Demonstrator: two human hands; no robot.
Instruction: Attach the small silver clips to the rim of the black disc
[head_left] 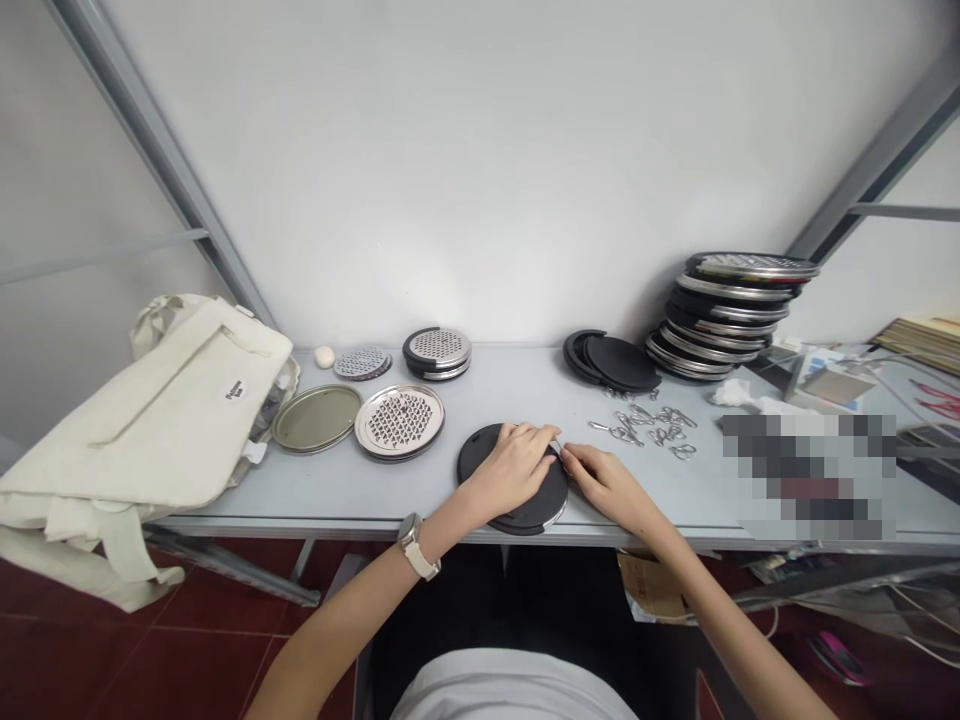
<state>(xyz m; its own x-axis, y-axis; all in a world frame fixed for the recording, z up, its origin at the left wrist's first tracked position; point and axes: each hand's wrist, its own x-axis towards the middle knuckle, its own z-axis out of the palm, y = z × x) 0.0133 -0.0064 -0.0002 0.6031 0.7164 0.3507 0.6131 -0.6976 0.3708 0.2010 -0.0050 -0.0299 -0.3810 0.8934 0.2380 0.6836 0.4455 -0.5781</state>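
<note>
A round black disc [544, 497] lies at the table's front edge, with a strip of silver metal showing along its lower right rim. My left hand [517, 465] lies over the disc, fingers bent across its top and pressing on it. At the disc's right edge my right hand [604, 483] has thumb and finger pinched together on a thin, shiny metal piece [557, 444], mostly hidden by the fingers. Several small metal clips [652, 425] lie loose to the right, beyond my right hand.
Behind the clips are black round covers [619, 362] and a tall stack of discs [727, 315]. Leftward lie a perforated grater-like disc [400, 421], a smaller disc pile [439, 350], a plain metal disc [316, 418] and a cream bag [150, 410]. A blurred patch covers the right.
</note>
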